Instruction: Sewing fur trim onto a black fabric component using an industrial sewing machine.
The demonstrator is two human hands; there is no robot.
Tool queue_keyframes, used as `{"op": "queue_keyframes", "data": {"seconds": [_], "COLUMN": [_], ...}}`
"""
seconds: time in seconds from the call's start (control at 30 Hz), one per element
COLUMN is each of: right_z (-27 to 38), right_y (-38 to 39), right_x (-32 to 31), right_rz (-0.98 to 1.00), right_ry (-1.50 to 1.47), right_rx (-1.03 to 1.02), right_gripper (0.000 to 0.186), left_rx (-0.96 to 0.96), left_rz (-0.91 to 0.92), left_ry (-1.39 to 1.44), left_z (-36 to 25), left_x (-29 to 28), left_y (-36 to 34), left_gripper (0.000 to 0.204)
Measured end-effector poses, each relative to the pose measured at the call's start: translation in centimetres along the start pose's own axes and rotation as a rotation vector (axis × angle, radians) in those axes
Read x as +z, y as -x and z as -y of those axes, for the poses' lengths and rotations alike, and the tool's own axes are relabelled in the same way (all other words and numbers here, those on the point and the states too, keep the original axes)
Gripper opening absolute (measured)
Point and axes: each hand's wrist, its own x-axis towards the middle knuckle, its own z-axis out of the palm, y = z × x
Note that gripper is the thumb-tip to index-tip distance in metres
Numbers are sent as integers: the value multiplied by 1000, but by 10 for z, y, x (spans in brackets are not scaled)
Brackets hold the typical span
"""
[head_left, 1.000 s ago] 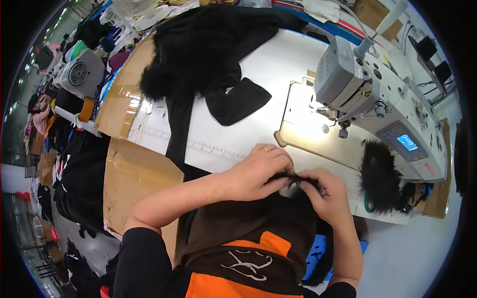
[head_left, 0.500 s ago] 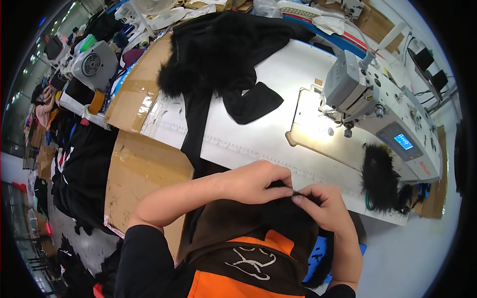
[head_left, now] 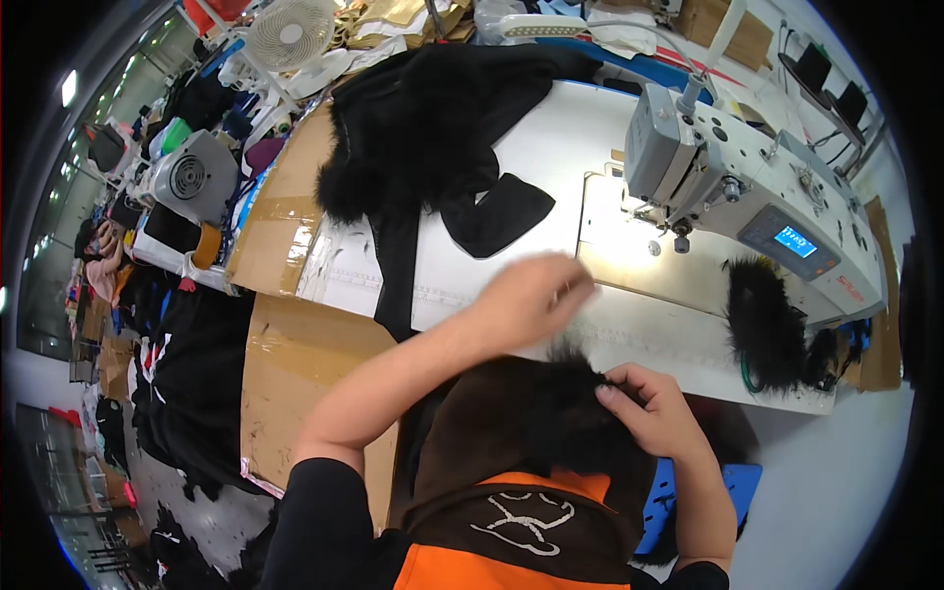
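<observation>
A black fur piece [head_left: 578, 408] is draped over the brown apron [head_left: 454, 447], at nine o'clock from the right hand [head_left: 644, 405], by whose thumb and fingers its edge is pinched. The left hand [head_left: 536, 295], at eleven o'clock from the fur, is blurred; its grip cannot be told. Light, soft, limp handling is expected; the edge is best grasped, not loose hairs.

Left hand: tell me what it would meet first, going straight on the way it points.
The left hand would probably meet the sewing machine near its needle, passing over the metal plate; depth is unclear.
</observation>
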Motion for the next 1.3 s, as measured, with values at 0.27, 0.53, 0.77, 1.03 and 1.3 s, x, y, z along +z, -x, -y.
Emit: {"op": "queue_keyframes", "data": {"seconds": [0.27,0.53,0.77,1.03,1.3], "right_z": [-29,-52,-40,-54,-50], "right_y": [-1,11,-7,-13,-15], "right_x": [6,-7,3,-4,-8], "right_rz": [-223,-216,-555,-563,-528], "right_ry": [-360,-484,-546,-502,-482], "right_rx": [-96,-41,-255,-256,-235], "right_gripper": [15,28,27,31,28], "left_rx": [-128,182,-115,-240,-82], "left_rz": [-275,-29,-256,-381,-332], "left_ry": [-578,-95,3,-208,-552], "left_z": [65,-2,-23,-8,4], "left_x": [18,-2,-17,-2,-5], "left_y": [-30,75,115,147,158], "left_gripper": [32,16,33,51,42]}}
